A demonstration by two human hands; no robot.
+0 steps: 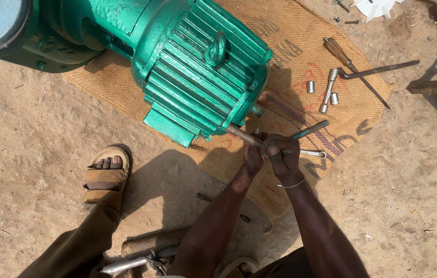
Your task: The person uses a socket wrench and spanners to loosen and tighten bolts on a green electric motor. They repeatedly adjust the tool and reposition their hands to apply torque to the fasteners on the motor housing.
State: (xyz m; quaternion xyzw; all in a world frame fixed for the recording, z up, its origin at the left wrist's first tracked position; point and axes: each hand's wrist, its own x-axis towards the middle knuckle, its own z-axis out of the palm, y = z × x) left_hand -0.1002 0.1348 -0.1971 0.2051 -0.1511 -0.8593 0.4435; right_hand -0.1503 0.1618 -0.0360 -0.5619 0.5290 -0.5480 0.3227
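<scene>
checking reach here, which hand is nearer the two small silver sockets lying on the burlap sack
Right. The right hand grips a metal rod below and left of the small silver sockets, while the left hand sits beside it, farther left, toward the green motor.

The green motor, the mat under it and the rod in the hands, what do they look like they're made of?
Green motor: looks like cast metal, judging by its ribbed fins and lifting eye, under glossy green paint.
Mat: coarse woven sacking, probably jute; tan weave with faded print.
Rod, gripped by left hand and right hand: bare dull grey-brown metal, likely steel.
</scene>
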